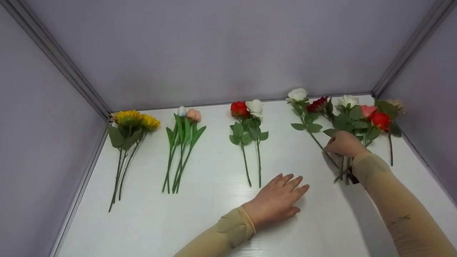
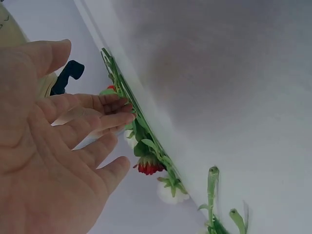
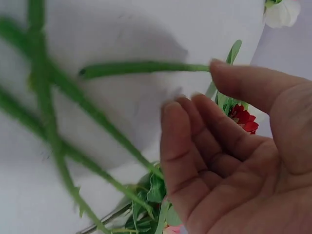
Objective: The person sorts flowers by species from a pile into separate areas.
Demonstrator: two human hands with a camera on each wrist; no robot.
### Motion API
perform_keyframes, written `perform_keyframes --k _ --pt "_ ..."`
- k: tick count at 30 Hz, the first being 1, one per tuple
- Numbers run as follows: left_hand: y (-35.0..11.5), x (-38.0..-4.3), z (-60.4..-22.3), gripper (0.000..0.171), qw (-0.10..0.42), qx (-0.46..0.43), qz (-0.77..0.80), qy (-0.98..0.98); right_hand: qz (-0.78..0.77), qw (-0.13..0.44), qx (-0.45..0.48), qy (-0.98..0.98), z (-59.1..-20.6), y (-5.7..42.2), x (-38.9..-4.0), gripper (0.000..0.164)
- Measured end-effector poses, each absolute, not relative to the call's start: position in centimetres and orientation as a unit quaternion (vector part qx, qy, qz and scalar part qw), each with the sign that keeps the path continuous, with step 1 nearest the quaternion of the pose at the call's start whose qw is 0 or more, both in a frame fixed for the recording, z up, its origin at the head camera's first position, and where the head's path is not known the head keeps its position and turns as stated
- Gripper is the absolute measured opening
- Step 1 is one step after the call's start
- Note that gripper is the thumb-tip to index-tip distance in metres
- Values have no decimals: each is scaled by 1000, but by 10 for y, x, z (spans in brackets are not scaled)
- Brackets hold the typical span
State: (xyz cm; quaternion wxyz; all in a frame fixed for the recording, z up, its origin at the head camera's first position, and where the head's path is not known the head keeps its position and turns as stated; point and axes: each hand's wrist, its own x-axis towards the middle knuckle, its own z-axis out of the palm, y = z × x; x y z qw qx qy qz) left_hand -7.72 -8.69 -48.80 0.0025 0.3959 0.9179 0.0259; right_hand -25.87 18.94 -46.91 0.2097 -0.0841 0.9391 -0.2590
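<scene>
My right hand [image 1: 344, 144] is at the stem [image 1: 316, 141] of a white rose [image 1: 297, 94] on the right side of the white table. In the right wrist view, the thumb overlaps a green stem [image 3: 141, 69], while the loosely bent fingers stand apart from the thumb. Beside that hand lies a cluster of mixed flowers: a dark red flower [image 1: 317, 104], another white rose [image 1: 348, 101], a pink flower [image 1: 367, 111] and a red rose [image 1: 380, 120]. Their lower stems are partly hidden by the hand and sleeve. My left hand [image 1: 275, 200] is spread low over the table, holding nothing.
Sunflowers [image 1: 127, 118] lie at the far left. Next to them are tulips [image 1: 194, 115] with green leaves. A red rose [image 1: 239, 109] and a white rose [image 1: 255, 108] lie mid-table. A pale flower [image 1: 395, 104] is at the far right. Grey panels [image 1: 228, 50] enclose the table.
</scene>
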Motion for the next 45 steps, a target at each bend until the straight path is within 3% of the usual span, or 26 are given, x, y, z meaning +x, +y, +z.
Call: perform_keyframes --k 5,15,30,37,45 --pt "-86 -75 -492 66 7 395 27 918 -229 248 -103 936 -473 195 -252 19" --pt "-85 -74 -494 65 25 391 37 919 -226 239 -100 939 -473 194 -246 12" --pt "-95 -92 -486 55 38 356 97 929 -267 262 -71 925 -476 192 -242 26" --pt "-113 -131 -463 40 78 236 318 915 -349 250 -68 901 -463 179 -229 27" --pt "-121 -183 -452 28 77 58 596 797 -400 213 -88 887 -450 146 -213 28"
